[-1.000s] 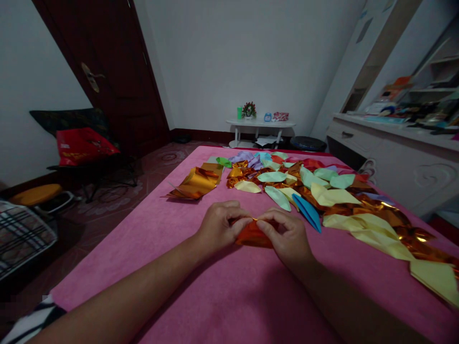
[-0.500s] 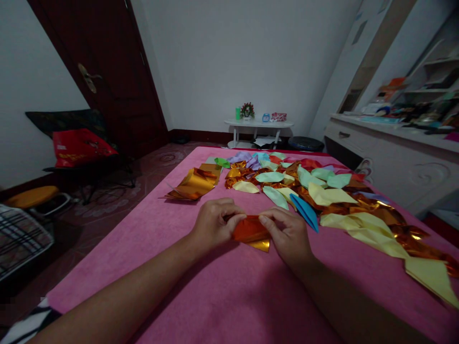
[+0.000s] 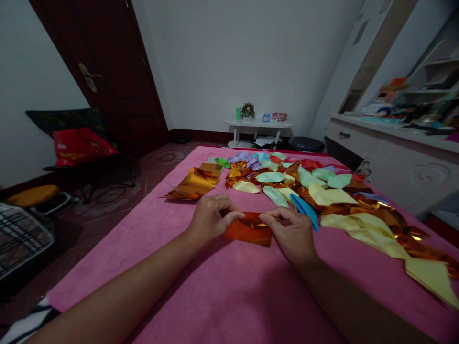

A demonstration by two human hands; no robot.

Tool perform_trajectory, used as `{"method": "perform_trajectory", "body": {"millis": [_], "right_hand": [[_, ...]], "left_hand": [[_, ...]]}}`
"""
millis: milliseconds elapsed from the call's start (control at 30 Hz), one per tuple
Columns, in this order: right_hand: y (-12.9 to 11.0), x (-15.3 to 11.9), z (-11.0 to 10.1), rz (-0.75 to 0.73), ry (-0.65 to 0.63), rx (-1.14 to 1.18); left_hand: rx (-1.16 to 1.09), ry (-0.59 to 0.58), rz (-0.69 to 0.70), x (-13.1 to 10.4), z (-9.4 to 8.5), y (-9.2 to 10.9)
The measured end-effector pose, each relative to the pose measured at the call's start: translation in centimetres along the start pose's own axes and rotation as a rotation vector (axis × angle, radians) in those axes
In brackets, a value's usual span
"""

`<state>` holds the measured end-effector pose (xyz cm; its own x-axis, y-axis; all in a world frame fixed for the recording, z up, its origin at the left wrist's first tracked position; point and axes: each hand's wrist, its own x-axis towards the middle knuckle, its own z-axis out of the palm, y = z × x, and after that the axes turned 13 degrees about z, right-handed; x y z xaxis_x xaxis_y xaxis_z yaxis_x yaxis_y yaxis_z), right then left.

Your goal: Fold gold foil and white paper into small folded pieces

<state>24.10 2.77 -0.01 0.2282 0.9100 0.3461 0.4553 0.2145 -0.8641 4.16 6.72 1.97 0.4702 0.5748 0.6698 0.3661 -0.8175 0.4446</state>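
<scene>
A shiny orange foil paper (image 3: 251, 234) with a folded, partly raised upper edge is held between my two hands above the pink cloth (image 3: 208, 291). My left hand (image 3: 214, 217) pinches its upper left part between thumb and fingers. On the other side, my right hand (image 3: 289, 231) pinches the upper right corner. Beyond my left hand lies a stack of gold foil sheets (image 3: 196, 184), curled at the edges. A folded blue paper (image 3: 304, 210) rests just beyond my right hand.
Many folded papers, such as a yellow one (image 3: 373, 229) and a pale green one (image 3: 269, 177), cover the back and right of the cloth. A white side table (image 3: 258, 123) stands by the wall. A white cabinet (image 3: 390, 153) is at the right.
The foil paper's front face now lies flatter and wider, and the gold flap below it no longer shows. My left hand has shifted slightly left, with its grip kept.
</scene>
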Motion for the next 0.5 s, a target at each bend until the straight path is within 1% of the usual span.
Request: {"method": "perform_trajectory", "body": {"millis": [67, 267, 400, 500], "right_hand": [[0.08, -0.04, -0.04, 0.021, 0.021, 0.012], [-0.02, 0.0, -0.05, 0.023, 0.053, 0.029], [-0.03, -0.17, 0.11, 0.035, 0.077, 0.017], [0.19, -0.43, 0.18, 0.053, 0.065, 0.066]], "left_hand": [[-0.008, 0.008, -0.005, 0.05, -0.05, -0.12], [-0.023, 0.079, -0.054, 0.09, -0.12, -0.45], [-0.001, 0.14, -0.046, 0.0, -0.12, -0.49], [-0.017, 0.166, -0.066, -0.1, -0.06, -0.46]]}}
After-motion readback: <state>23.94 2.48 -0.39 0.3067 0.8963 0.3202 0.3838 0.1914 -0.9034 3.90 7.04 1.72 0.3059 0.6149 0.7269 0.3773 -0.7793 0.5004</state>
